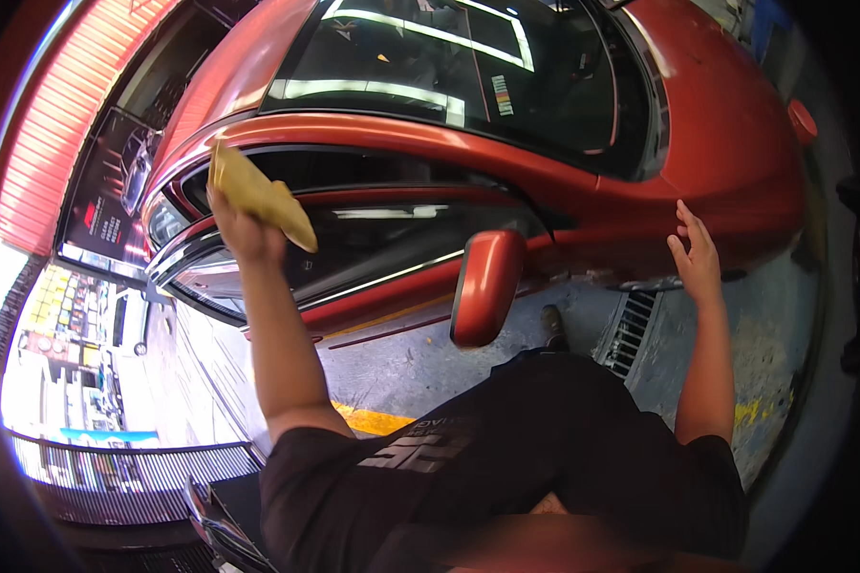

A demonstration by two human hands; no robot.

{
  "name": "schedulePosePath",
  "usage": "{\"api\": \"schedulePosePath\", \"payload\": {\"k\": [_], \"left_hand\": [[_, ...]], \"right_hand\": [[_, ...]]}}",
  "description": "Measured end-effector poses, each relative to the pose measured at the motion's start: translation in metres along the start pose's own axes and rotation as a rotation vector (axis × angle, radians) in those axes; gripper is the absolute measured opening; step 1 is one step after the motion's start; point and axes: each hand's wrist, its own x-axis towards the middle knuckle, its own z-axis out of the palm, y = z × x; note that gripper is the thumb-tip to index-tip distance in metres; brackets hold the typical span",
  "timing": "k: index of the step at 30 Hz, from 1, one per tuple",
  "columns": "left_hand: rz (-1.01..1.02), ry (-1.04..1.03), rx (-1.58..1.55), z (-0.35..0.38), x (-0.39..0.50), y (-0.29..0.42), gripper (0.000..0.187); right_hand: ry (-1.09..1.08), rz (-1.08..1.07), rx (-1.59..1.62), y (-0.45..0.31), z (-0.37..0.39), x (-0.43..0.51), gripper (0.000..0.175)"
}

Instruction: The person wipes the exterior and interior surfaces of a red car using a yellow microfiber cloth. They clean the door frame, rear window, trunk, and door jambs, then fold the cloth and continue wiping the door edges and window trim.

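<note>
My left hand (247,233) grips a folded yellow cloth (258,190) at the left, in front of the roof edge (344,130) of a red car. Below the cloth, the car's front door (373,247) stands ajar, with a gap between its dark window and the body. My right hand (696,254) holds nothing; its fingers are spread a little. It is beside the front fender (731,222), and whether it touches the paint cannot be told. Between my hands the red side mirror (489,286) sticks out from the door. Light strips reflect in the windshield (430,64).
A metal floor drain grate (629,333) lies in the grey floor (408,358) between me and the car. A yellow line (373,417) runs along the floor. Behind me at lower left is part of another vehicle (229,526). A dark banner with writing (104,193) hangs beyond the car's rear.
</note>
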Motion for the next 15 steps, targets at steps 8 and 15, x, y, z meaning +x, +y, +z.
{"api": "schedulePosePath", "payload": {"k": [8, 15], "left_hand": [[-0.122, -0.383, 2.318, -0.037, 0.313, -0.128, 0.064], [0.195, -0.705, 2.358, 0.011, 0.325, -0.148, 0.068]], "right_hand": [[-0.081, 0.068, -0.16, 0.022, -0.045, 0.093, 0.061], [0.053, 0.402, -0.259, 0.123, -0.119, 0.095, 0.066]]}}
